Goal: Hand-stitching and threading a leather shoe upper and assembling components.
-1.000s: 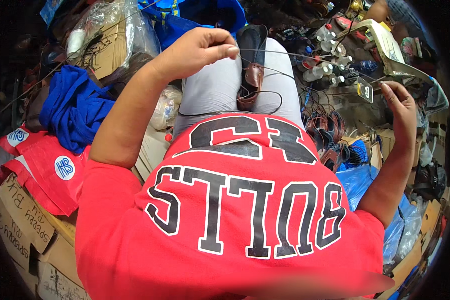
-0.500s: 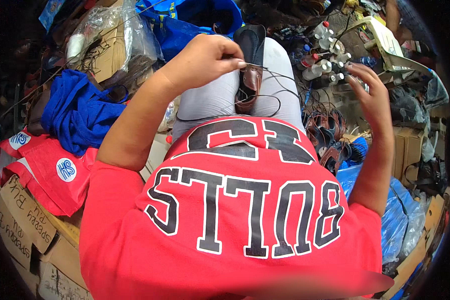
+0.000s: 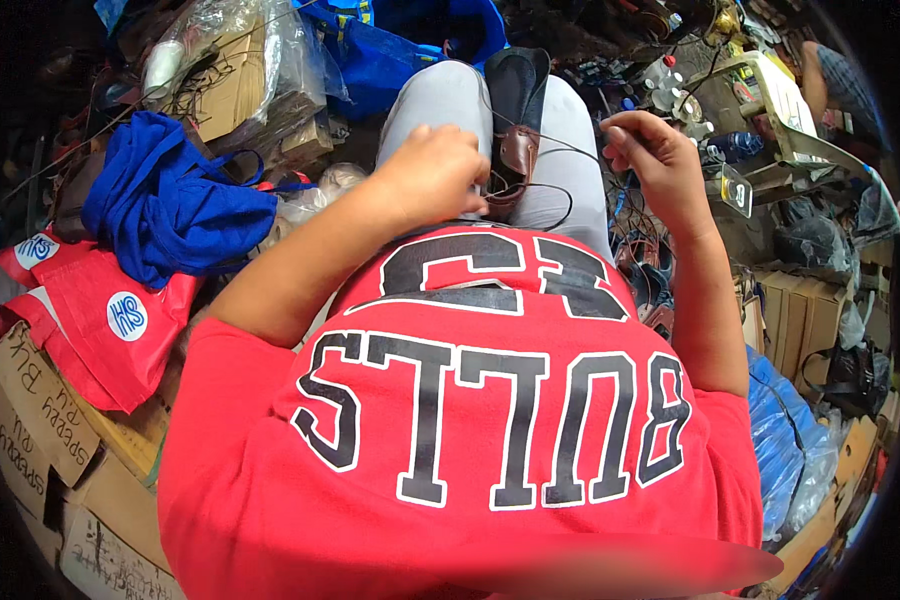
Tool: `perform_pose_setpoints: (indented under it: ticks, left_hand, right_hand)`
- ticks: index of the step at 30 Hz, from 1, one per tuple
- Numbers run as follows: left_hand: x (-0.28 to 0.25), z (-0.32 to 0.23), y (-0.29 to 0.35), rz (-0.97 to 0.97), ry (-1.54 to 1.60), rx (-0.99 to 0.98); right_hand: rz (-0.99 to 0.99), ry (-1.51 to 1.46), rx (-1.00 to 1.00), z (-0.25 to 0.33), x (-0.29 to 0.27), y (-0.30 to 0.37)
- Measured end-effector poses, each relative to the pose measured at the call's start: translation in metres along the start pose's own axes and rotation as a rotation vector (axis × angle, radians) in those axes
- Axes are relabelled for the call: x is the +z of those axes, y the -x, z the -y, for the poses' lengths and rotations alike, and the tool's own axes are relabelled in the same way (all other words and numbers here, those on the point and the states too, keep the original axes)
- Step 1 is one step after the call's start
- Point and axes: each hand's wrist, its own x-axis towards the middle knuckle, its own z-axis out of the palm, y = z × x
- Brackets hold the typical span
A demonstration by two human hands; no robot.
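Note:
A brown leather shoe [image 3: 517,152] with a dark inside is wedged upright between my knees, on grey trousers. Thin dark cord [image 3: 568,200] loops out from it across my right thigh. My left hand [image 3: 438,172] is closed close beside the shoe's left side, its fingertips low by the leather. What those fingers hold is hidden. To the right of my right knee, my right hand [image 3: 655,160] is raised with thumb and fingers pinched together. A strand of the cord runs from the shoe to this pinch.
A blue bag [image 3: 370,70] lies beyond my knees. Blue cloth [image 3: 165,200] and a red bag [image 3: 110,320] sit on cardboard boxes [image 3: 45,420] at left. Plastic bottles [image 3: 665,90], a pale chair-like frame [image 3: 780,100] and blue plastic sheeting [image 3: 780,430] are at right.
My left hand has come down and toward me along the shoe's side. The right hand has moved inward to the left, its spread fingers now pinched.

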Motion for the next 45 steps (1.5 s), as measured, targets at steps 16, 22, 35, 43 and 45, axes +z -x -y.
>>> perform_pose_setpoints:
  ticks: [16, 22, 35, 43, 45]
  left_hand:
    - [-0.033, -0.005, -0.013, -0.288, 1.498, -0.182]
    - [-0.128, 0.064, 0.015, -1.088, 1.164, -0.139]
    - [0.013, 0.074, -0.087, -0.207, 0.308, 0.026]
    - [0.003, 0.077, -0.113, 0.084, 0.247, 0.059]
    - [0.003, 0.079, -0.116, 0.149, 0.278, 0.031]
  right_hand:
    - [0.378, -0.764, -0.063, 0.014, 0.045, 0.007]
    - [-0.054, -0.289, 0.075, -0.026, 0.010, 0.005]
    - [0.122, 0.267, -0.153, -0.028, 0.033, -0.036]
    - [0.142, 0.380, -0.186, -0.020, 0.032, -0.045]
    - [0.168, 0.457, -0.194, -0.016, 0.033, -0.046]
